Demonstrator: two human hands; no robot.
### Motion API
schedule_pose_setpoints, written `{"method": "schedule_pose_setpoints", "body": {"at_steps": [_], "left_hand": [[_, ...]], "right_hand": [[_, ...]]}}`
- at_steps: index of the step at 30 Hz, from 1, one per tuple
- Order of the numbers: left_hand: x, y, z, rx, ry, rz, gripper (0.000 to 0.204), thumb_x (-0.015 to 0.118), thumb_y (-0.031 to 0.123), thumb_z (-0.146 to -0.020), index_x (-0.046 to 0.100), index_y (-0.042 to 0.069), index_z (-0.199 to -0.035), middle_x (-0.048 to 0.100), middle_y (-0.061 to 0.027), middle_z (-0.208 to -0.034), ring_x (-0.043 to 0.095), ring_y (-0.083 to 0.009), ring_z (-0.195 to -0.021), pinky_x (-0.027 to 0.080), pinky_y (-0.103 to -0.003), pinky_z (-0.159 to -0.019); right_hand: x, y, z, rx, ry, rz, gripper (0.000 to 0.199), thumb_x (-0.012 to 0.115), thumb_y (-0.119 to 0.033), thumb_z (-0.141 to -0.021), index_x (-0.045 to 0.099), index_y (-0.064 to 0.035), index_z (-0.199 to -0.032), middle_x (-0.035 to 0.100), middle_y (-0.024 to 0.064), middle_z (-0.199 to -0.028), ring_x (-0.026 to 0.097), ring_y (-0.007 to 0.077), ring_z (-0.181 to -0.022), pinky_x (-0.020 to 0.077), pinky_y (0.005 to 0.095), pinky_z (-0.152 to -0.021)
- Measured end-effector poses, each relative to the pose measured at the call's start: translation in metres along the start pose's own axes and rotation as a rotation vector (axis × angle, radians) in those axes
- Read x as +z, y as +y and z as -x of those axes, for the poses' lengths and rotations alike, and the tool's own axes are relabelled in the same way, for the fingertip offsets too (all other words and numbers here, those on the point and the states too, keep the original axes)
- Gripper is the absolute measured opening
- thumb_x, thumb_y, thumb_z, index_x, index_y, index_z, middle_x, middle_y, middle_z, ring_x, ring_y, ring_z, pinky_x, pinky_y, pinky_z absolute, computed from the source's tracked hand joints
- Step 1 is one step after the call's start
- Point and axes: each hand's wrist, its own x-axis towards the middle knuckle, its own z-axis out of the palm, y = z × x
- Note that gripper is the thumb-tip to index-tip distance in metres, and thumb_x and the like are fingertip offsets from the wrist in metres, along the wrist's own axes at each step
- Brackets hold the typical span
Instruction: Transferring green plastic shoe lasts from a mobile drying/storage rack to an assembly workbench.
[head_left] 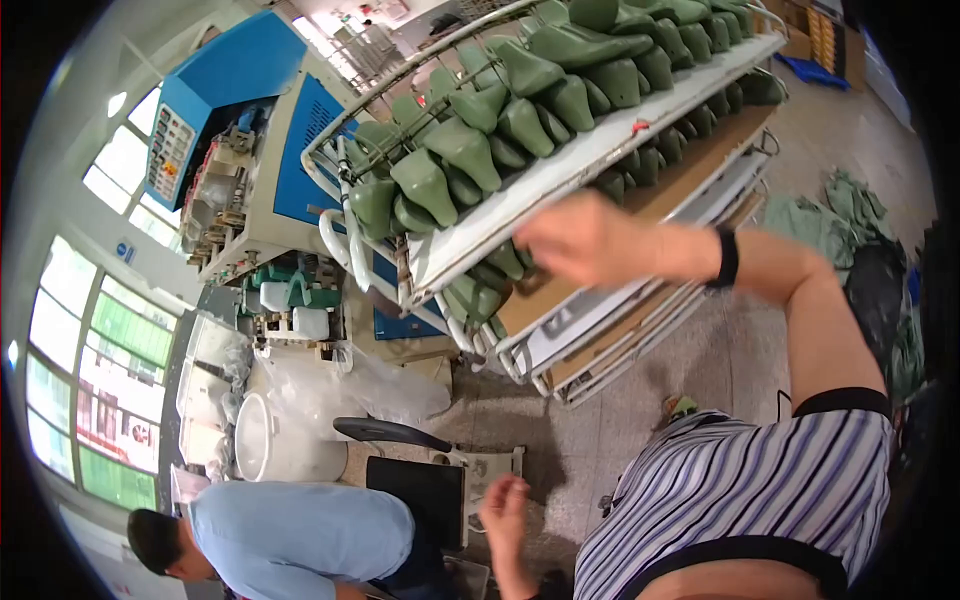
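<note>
My right hand point(580, 240), with a black band on the wrist, is raised in front of the near edge of a rack point(590, 165). Its fingers bend inward and are blurred, so whether they grip anything does not show. Rows of green shoe lasts point(463, 150) crowd the rack's top shelf, and more lie on the shelf below, partly hidden by my hand. Low in the view, my left hand point(504, 510) hangs apart from the rack, its fingers loosely bent and holding nothing visible.
A blue and cream machine point(235, 60) with a button panel stands at the far left. Below it are a white bucket point(262, 440) and clear plastic bags point(340, 385). A co-worker in a light blue shirt point(300, 535) is at lower left, beside a black chair point(415, 490). Green cloth point(830, 220) lies at right.
</note>
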Motion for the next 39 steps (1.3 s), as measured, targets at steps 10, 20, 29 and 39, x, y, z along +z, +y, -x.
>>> {"method": "schedule_pose_setpoints", "body": {"at_steps": [10, 20, 29, 39], "left_hand": [[0.143, 0.227, -0.174, 0.710, 0.152, -0.515, 0.019, 0.062, 0.005, -0.080, 0.060, -0.002, -0.098, 0.061, -0.0115, -0.083, 0.059, -0.0183, -0.075, 0.048, -0.028, -0.068], [0.194, 0.251, -0.289, 0.475, 0.161, -0.902, 0.051, 0.067, 0.027, -0.070, 0.058, -0.006, -0.108, 0.064, -0.0177, -0.089, 0.062, -0.0260, -0.083, 0.048, -0.033, -0.076], [0.221, 0.244, -0.325, 0.294, 0.126, -1.116, 0.056, 0.065, 0.032, -0.062, 0.057, -0.004, -0.105, 0.060, -0.0286, -0.088, 0.057, -0.0427, -0.092, 0.046, -0.043, -0.084], [0.251, 0.273, -0.292, 0.700, 0.418, -1.222, 0.048, 0.065, 0.029, -0.071, 0.060, -0.003, -0.106, 0.059, -0.0215, -0.106, 0.057, -0.0356, -0.098, 0.045, -0.042, -0.085]], "right_hand": [[0.002, 0.168, -0.130, 0.091, -1.151, 0.211, 0.093, 0.078, -0.041, -0.062, 0.033, 0.0028, -0.131, 0.046, 0.0253, -0.124, 0.045, 0.0383, -0.116, 0.0382, 0.0420, -0.095], [-0.011, 0.194, -0.158, -0.369, -0.911, 0.119, 0.049, 0.078, -0.035, -0.059, 0.060, -0.0008, -0.088, 0.061, 0.0161, -0.081, 0.059, 0.0350, -0.082, 0.0461, 0.0426, -0.071], [-0.091, 0.216, -0.160, -0.128, -0.241, 0.023, 0.038, 0.068, -0.036, -0.073, 0.062, 0.0016, -0.080, 0.060, 0.0183, -0.066, 0.061, 0.0320, -0.064, 0.0485, 0.0375, -0.060], [-0.211, 0.208, -0.113, 0.227, 0.119, -0.067, 0.037, 0.068, -0.035, -0.074, 0.067, -0.0004, -0.088, 0.067, 0.0134, -0.078, 0.062, 0.0205, -0.073, 0.0484, 0.0310, -0.068]]}}
